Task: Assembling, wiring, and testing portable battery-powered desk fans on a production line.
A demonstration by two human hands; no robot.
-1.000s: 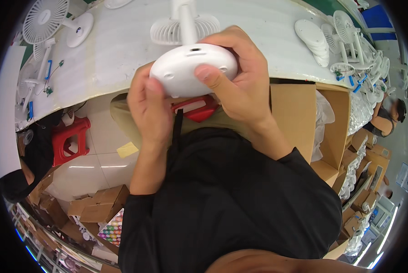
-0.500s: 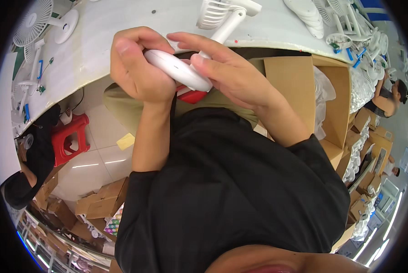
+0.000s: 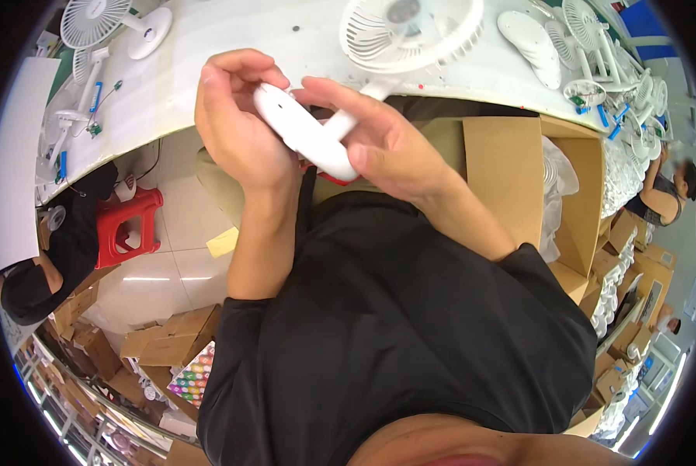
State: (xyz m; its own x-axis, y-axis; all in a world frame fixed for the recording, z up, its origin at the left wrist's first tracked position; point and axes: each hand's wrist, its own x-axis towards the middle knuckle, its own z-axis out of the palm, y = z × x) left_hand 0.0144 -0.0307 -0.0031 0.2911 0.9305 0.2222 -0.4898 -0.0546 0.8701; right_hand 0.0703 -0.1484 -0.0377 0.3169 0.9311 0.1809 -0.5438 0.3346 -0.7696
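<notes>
I hold a white desk fan (image 3: 305, 133) tilted over the table's front edge, its round base toward me. My left hand (image 3: 239, 128) is closed round the left rim of the base, with the thumb and fingers curled over it. At the other side, my right hand (image 3: 394, 147) grips the base beside the stem, its thumb on the rim and its fingers passing over the stem. The fan's round caged head (image 3: 410, 35) points away from me above the white table (image 3: 231, 31). Part of the stem is hidden behind my right fingers.
A standing fan (image 3: 150, 35) is at the table's far left. Stacked white discs (image 3: 528, 46) and fan parts with blue cylinders (image 3: 602, 116) lie at the right. Below the table edge stand an open cardboard box (image 3: 503, 182) and a red stool (image 3: 130, 229). Other people sit on both sides.
The fan has turned in my hands, so its caged head now faces up more and shows wider. The base has tipped, showing more of its underside. Both hands still hold it.
</notes>
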